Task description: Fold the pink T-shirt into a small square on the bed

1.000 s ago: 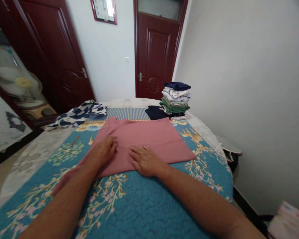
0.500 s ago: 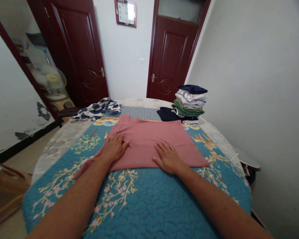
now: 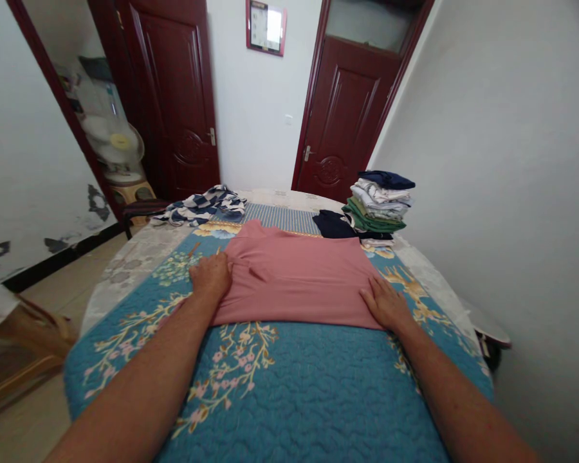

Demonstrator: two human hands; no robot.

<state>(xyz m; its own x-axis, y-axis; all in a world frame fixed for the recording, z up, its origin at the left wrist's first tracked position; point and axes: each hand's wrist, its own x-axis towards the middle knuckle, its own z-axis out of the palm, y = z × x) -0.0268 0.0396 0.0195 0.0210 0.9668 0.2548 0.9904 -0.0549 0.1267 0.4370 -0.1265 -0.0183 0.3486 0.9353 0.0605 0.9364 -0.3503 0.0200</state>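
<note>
Two bare forearms reach in from the bottom corners over a blue quilted bedspread (image 3: 299,392) printed with pink blossoms on golden branches. The left hand (image 3: 211,276) lies palm down at 10 o'clock, its fingers on the left side of a pink garment (image 3: 294,276), which is folded flat in the middle of the bed. The right hand (image 3: 386,305) lies palm down at 2 o'clock, with its fingertips on the garment's lower right corner. Both hands are open and flat, resting on the cloth without gripping it.

Just beyond the garment, at 12 o'clock, is a strip of blue-striped fabric (image 3: 280,218). A crumpled navy-and-white checked garment (image 3: 200,207) lies at 11 o'clock. At 1 o'clock, a dark navy garment (image 3: 332,225) sits against a stack of folded clothes (image 3: 380,202) in navy, white and green.

Past the far end of the bed are two dark red wooden doors, one at 11 o'clock (image 3: 168,96) and one at 1 o'clock (image 3: 345,109). A red-framed wall clock (image 3: 265,27) hangs on the white wall between them. An electric fan (image 3: 113,141) stands at 10 o'clock.
</note>
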